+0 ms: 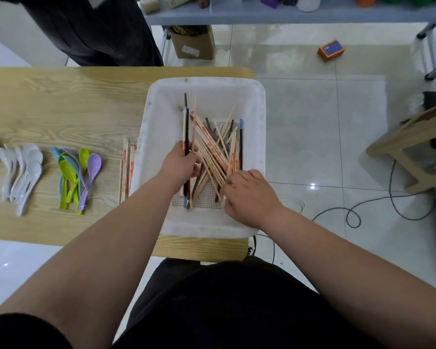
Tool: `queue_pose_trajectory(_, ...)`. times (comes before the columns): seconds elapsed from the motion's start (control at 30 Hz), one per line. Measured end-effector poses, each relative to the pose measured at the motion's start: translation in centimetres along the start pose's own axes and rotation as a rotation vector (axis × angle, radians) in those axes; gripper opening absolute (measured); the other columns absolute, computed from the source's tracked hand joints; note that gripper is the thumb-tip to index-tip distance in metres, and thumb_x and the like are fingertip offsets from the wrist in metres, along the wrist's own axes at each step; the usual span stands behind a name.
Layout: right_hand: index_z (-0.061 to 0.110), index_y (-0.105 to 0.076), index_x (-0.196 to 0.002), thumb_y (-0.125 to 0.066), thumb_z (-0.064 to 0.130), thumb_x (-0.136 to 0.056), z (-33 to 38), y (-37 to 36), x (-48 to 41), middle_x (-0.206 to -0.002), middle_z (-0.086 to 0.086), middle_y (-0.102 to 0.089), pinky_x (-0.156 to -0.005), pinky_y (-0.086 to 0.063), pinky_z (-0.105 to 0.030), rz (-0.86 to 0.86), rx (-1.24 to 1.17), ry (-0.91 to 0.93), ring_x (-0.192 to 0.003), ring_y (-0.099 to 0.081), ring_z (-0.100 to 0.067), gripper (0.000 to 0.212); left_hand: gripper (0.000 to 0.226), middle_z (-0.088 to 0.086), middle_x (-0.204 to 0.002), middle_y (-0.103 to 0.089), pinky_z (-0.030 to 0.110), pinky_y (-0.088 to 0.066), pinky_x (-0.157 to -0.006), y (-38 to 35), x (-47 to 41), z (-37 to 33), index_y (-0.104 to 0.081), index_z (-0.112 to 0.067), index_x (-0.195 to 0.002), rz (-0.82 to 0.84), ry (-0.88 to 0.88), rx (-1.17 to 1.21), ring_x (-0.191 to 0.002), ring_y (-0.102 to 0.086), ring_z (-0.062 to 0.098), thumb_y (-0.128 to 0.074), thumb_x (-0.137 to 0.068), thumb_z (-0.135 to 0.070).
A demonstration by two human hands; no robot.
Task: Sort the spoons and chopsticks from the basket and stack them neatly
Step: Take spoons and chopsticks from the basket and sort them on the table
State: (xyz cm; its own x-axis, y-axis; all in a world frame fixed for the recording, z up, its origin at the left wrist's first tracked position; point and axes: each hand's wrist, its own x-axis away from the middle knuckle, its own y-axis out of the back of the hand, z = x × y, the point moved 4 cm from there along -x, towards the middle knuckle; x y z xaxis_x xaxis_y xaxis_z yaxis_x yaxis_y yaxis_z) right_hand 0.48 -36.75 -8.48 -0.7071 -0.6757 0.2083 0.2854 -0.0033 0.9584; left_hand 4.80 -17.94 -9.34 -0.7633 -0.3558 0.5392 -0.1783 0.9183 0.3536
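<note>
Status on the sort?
Left hand grips dark chopsticks in white basket. Right hand curls onto loose chopsticks. Spoons grouped on table. Nothing blocking.

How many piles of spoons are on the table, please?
2: white spoons near the table's left end, coloured spoons just right of them. More may lie beyond the left edge.

spoons [48,172] left of basket [258,137], chopsticks [212,149] inside
</note>
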Motion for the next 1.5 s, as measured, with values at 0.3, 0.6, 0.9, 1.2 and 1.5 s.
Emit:
queue_pose_trajectory(0.3, 0.017, -0.063, -0.124, -0.05, 0.039, -0.097, 4.2, 1.7, -2.4, -0.122, -0.007, -0.057, -0.095, -0.046, -0.039, 0.072, -0.312, -0.128, -0.118, -0.05, -0.026, 0.037, 0.016, 0.0, -0.066, -0.047, 0.029, -0.041, -0.048, 5.9, 1.8, 0.4, -0.047, -0.019, -0.088, 0.049, -0.046, 0.187, -0.05, -0.041, 0.014, -0.055, -0.099, -0.026)
queue_pose_trajectory(0.6, 0.026, -0.055, -0.094, -0.034, 0.055, -0.102, 11.3, -1.9, -4.1, -0.095, 0.003, -0.056, -0.071, -0.045, -0.035, 0.352, -0.445, -0.185, -0.088, -0.056, -0.019, 0.036, 0.026, 0.0, -0.056, -0.041, 0.022, -0.034, -0.04, 16.7, 0.4, 2.7, -0.044, -0.017, -0.076, -0.108, -0.06, 0.409, -0.04, -0.037, 0.012, -0.049, -0.1, -0.009)
queue_pose_trajectory(0.9, 0.026, -0.057, -0.085, -0.033, 0.048, -0.101, 12.0, -1.6, -3.9, -0.083, 0.009, -0.054, -0.061, -0.04, -0.03, 0.262, -0.315, -0.308, -0.075, -0.052, -0.009, 0.036, 0.01, 0.011, -0.077, -0.06, 0.039, -0.056, -0.065, 20.5, -4.4, 10.1, -0.053, -0.012, -0.089, -0.041, 0.076, -0.094, -0.061, -0.059, 0.027, -0.055, -0.084, -0.02)
queue_pose_trajectory(1.2, 0.037, -0.042, -0.069, -0.023, 0.059, -0.084, 12.0, -1.8, -3.7, -0.073, 0.008, -0.053, -0.058, -0.038, -0.033, 0.218, -0.325, -0.405, -0.068, -0.051, -0.01, 0.033, 0.028, 0.006, -0.086, -0.065, 0.035, -0.048, -0.073, 20.0, -5.6, 11.8, -0.058, -0.008, -0.096, -0.031, -0.174, -0.691, -0.082, -0.062, 0.03, -0.064, -0.085, -0.033)
queue_pose_trajectory(1.5, 0.028, -0.043, -0.068, -0.039, 0.04, -0.097, 12.2, -1.7, -3.6, -0.07, 0.004, -0.05, -0.053, -0.028, -0.032, 0.214, -0.295, -0.42, -0.063, -0.048, -0.014, 0.032, 0.05, 0.019, -0.121, -0.053, 0.042, -0.04, -0.099, 21.2, -4.1, 13.8, -0.054, -0.012, -0.127, 0.035, -0.211, -0.793, -0.122, -0.044, 0.04, -0.064, -0.081, -0.028)
